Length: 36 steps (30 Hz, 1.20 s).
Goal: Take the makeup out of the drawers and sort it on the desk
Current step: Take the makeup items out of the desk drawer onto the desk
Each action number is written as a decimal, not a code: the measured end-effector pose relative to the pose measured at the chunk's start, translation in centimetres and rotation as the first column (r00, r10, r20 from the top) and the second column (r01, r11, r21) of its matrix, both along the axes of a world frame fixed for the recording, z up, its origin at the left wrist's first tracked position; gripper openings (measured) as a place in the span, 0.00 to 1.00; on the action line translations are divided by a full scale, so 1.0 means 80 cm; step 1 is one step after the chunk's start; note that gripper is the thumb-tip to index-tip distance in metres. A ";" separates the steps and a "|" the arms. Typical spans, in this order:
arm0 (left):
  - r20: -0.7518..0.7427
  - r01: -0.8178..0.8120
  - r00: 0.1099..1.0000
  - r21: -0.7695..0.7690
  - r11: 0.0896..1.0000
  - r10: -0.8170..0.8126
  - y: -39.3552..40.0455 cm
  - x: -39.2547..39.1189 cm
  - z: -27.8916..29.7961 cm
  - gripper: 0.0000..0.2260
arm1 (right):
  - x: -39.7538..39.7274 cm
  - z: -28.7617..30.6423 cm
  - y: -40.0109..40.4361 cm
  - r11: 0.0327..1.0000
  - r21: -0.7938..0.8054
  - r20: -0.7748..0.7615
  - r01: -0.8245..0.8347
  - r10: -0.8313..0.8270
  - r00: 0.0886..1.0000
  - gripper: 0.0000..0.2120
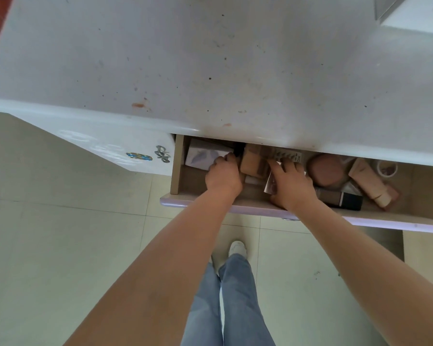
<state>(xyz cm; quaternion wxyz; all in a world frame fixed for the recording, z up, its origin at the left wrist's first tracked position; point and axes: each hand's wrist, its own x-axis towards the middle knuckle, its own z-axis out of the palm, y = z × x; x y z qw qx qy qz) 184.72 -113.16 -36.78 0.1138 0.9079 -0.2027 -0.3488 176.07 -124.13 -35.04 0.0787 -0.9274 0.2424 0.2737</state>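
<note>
The drawer (178,168) stands pulled out from under the desk (210,58). In it, a box (203,156) lies at the left end, a carton (254,162) to its right, then a round compact (326,171), with two tubes (370,183) and a small jar (386,168) farther right. A bottle (343,199) lies along the front wall. Both hands reach into the drawer: the left hand (224,176) at the box, the right hand (291,183) beside the carton.

Makeup (325,171) (boxes, tubes) in open drawer (178,166)
</note>
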 end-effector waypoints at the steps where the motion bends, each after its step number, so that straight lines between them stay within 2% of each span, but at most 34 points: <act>1: -0.016 0.001 1.000 -0.013 1.000 -0.002 -0.001 0.001 -0.001 0.26 | 0.000 0.000 0.000 1.000 -0.001 -0.002 -0.007 0.007 1.000 0.37; 5: -0.086 -0.080 0.993 -0.051 0.996 0.075 0.000 0.005 0.001 0.25 | 0.000 0.002 -0.001 1.000 0.007 0.007 -0.001 0.001 1.000 0.37; 8: 0.002 -0.015 1.000 -0.034 0.999 0.015 -0.001 0.001 0.003 0.23 | -0.001 0.003 0.000 1.000 0.020 0.001 0.009 -0.009 1.000 0.37; 12: 0.094 0.046 0.995 -0.087 0.995 -0.038 -0.008 -0.003 0.007 0.26 | -0.003 0.005 -0.002 0.993 0.084 0.031 0.084 -0.087 0.996 0.37; 16: 0.104 -0.052 0.993 -0.099 0.994 0.062 -0.019 -0.003 0.011 0.21 | -0.006 0.007 -0.005 0.990 0.101 0.030 0.103 -0.107 0.994 0.37; 19: 0.029 -0.125 0.991 -0.113 0.986 0.129 -0.022 -0.007 0.015 0.15 | -0.008 0.008 -0.007 0.989 0.111 0.054 0.101 -0.107 0.993 0.37; 22: -0.064 -0.174 0.984 -0.131 0.976 0.167 -0.008 -0.009 0.027 0.12 | -0.012 0.012 -0.010 0.993 0.112 0.085 0.041 -0.051 0.995 0.38; 26: -0.084 -0.159 0.986 -0.177 0.971 0.146 0.034 -0.011 0.056 0.13 | -0.018 0.032 -0.012 0.979 0.185 0.154 -0.086 0.057 0.986 0.36; 30: -0.028 -0.298 0.953 -0.249 0.921 0.301 0.089 0.007 0.088 0.12 | -0.004 0.061 0.003 0.935 0.283 0.239 -0.213 0.147 0.960 0.35; 33: -0.001 -0.411 0.901 -0.322 0.853 0.434 0.120 0.037 0.105 0.13 | 0.034 0.080 0.033 0.908 0.268 0.330 -0.321 0.227 0.916 0.36; 36: 0.020 -0.439 0.874 -0.394 0.808 0.485 0.146 0.067 0.117 0.11 | 0.078 0.095 0.077 0.904 0.208 0.424 -0.373 0.260 0.868 0.35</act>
